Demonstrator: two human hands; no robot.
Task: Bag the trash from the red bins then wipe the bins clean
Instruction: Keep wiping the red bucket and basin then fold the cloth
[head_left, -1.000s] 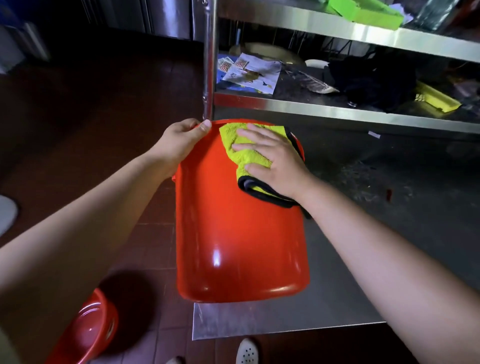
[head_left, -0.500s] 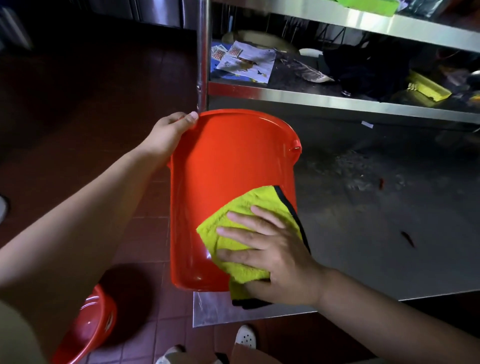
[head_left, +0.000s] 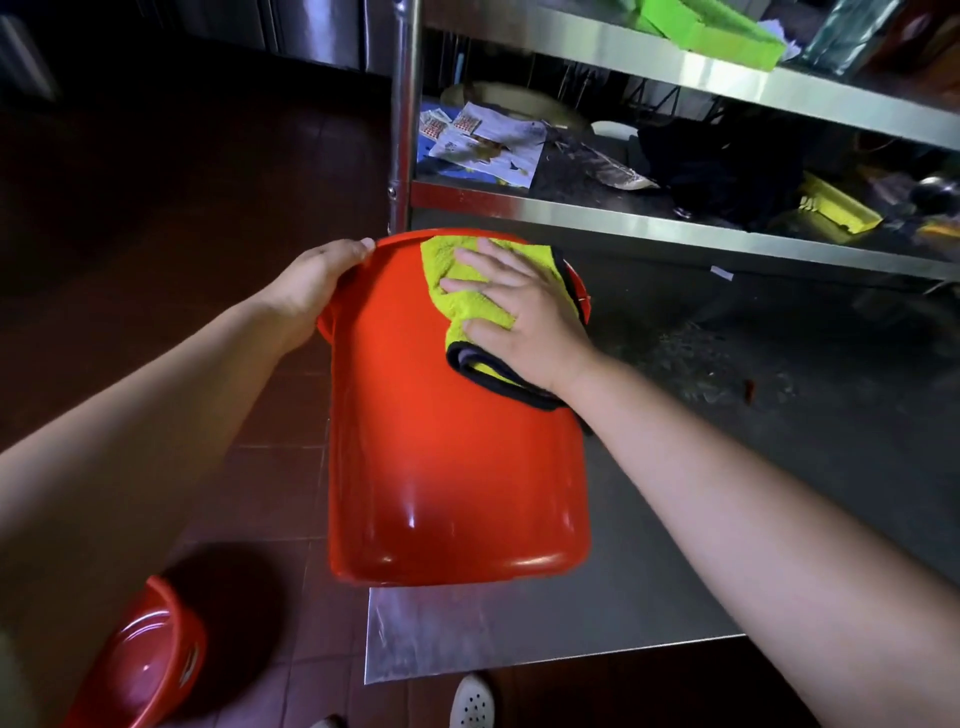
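Red bin (head_left: 457, 467) lies tipped on the steel table (head_left: 649, 597), its rim pointing away and its base toward the person. At the rim, the left hand (head_left: 311, 283) grips the lip with curled fingers. Just right of it, the right hand (head_left: 524, 322) lies flat with fingers spread, pressing a yellow-green cloth (head_left: 467, 296) against the outer wall. Wiping is clearly under way — no trash shows around this bin, so bagging looks done. Below the left forearm, a second red bin (head_left: 140, 660) sits on the floor — likely yet to be wiped.
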